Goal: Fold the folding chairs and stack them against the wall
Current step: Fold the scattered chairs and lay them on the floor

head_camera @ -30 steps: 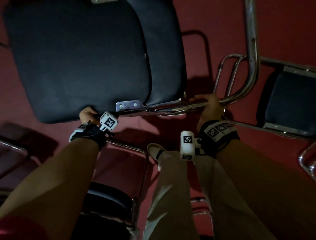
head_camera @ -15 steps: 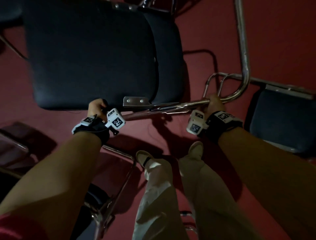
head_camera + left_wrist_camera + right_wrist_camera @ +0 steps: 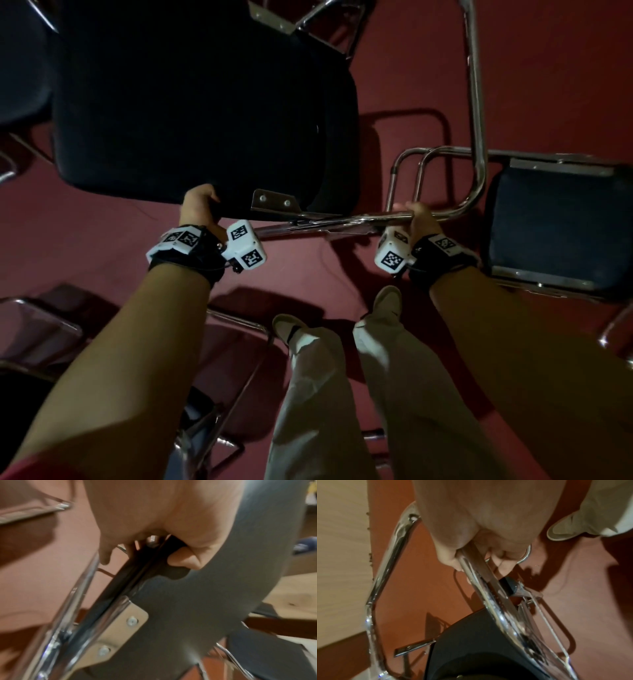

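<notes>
**Folded chair carried by seat edge and frame**

The folding chair [image 3: 205,102] hung folded in front of the person, its dark padded seat facing up toward the head camera above the red floor [image 3: 548,68]. The left hand [image 3: 197,205] gripped the near edge of the seat, fingers [image 3: 185,559] curled round the rim beside a metal bracket [image 3: 120,628]. The right hand [image 3: 419,219] was wrapped tight round the chrome frame tubes [image 3: 342,219] to the right. The chair looked stiff and fairly heavy; the polished tube could slip, so the two spread grips seemed wise. Other chairs stood nearby: one [image 3: 561,226] to the right, more at the near left.
</notes>
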`<state>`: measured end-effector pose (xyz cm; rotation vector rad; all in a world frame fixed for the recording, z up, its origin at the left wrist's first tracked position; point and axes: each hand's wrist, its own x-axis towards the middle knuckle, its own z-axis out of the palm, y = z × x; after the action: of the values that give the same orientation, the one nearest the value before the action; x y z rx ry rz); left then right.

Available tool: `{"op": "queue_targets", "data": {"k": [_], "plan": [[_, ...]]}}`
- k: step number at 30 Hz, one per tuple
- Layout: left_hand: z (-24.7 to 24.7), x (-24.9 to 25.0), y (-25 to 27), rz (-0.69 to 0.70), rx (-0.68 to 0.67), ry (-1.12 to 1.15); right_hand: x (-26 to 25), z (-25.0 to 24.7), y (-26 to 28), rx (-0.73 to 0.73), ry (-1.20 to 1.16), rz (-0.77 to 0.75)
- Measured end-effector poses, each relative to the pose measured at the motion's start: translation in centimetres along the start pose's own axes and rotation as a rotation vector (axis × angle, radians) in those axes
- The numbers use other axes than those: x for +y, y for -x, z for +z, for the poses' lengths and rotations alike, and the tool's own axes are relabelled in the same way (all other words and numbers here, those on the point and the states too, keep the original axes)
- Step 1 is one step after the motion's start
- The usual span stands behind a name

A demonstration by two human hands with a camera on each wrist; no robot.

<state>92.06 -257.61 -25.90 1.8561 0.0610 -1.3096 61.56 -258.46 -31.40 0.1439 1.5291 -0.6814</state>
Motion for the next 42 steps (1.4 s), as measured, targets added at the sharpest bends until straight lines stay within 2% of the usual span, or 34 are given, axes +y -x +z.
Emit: {"op": "queue_targets", "data": {"k": [3,5,7,9,12,16,19,23,25,29,34,39,42], "plan": [[2.5,1.4,1.8,0.03,0.021,-0.09,-1.0,-1.3,0.8,0.006,-0.04,0.035],[3.4,2.0,1.5,0.068,0.099,-0.109,-1.8,-2.0,1.2,0.003,-0.084,0.03],[5.0,2.5,2.4,0.066,0.14,-0.075,-2.5,-2.6,1.7,-0.014,-0.136,0.025],[7.0,2.8,4.5,0.125,0.146,-0.044,-2.8,-3.2,2.1,-0.032,-0.149,0.017],[9.3,2.5,6.5,0.24,0.197,-0.077,-3.5,-3.7,3.0,-0.011,-0.199,-0.031],[11.2,2.2,7.9,0.319,0.223,-0.134,-4.4,-3.6,3.9,0.031,-0.321,-0.112],[12.1,1.7,8.4,0.367,0.259,-0.204,-4.8,-3.3,4.6,0.067,-0.309,-0.145],[12.7,1.1,9.2,0.422,0.292,-0.29,-5.2,-3.3,5.5,0.042,-0.334,-0.179],[12.7,0.9,9.6,0.458,0.289,-0.277,-5.3,-3.5,6.0,-0.008,-0.305,-0.204],[12.1,1.0,9.4,0.428,0.279,-0.275,-5.2,-4.8,6.3,-0.091,-0.232,-0.272],[12.0,2.2,8.6,0.423,0.23,-0.18,-7.4,-6.3,6.9,-0.195,-0.201,-0.361],[12.3,3.7,8.1,0.414,0.126,-0.179,-8.8,-6.4,7.0,-0.161,-0.288,-0.453],[12.7,4.3,8.4,0.385,0.108,-0.184,-10.1,-6.8,5.8,-0.036,-0.404,-0.357]]}}
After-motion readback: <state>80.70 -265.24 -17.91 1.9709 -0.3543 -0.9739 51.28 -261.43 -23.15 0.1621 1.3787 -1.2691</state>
